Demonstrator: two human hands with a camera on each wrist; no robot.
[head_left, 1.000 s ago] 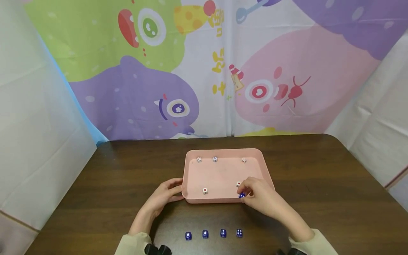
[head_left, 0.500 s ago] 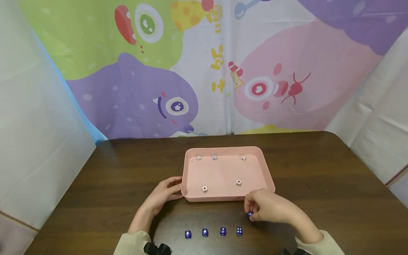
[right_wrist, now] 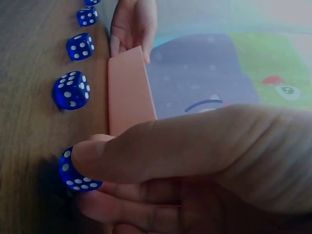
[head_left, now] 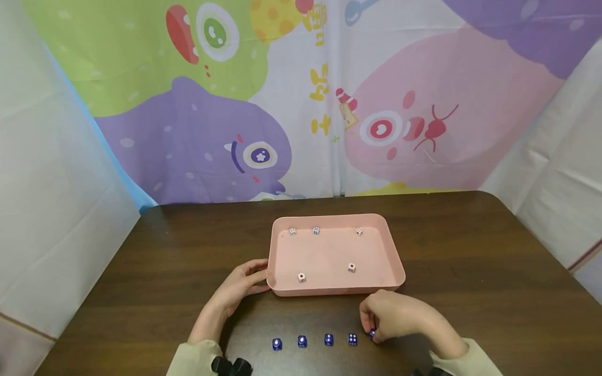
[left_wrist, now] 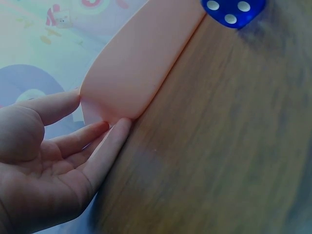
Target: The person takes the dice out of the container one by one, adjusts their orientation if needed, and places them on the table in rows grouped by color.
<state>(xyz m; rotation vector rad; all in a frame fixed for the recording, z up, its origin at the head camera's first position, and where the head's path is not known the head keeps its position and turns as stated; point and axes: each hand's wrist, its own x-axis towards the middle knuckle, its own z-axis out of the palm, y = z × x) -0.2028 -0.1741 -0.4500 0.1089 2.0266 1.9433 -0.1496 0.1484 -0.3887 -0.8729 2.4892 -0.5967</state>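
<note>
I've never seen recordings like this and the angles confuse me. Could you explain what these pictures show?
There is no machine, just a person's bare left hand and right hand. The wide picture comes from a camera on the head, looking forward and down. The other two come from a camera on each wrist, so things look closer and tilted. On the brown table sits a pink tray holding five white dice. On its near side, four blue dice stand in a row. The left hand touches the tray's left end; the right hand pinches another blue die at the row's right end. A cartoon cloth hangs behind.
</note>
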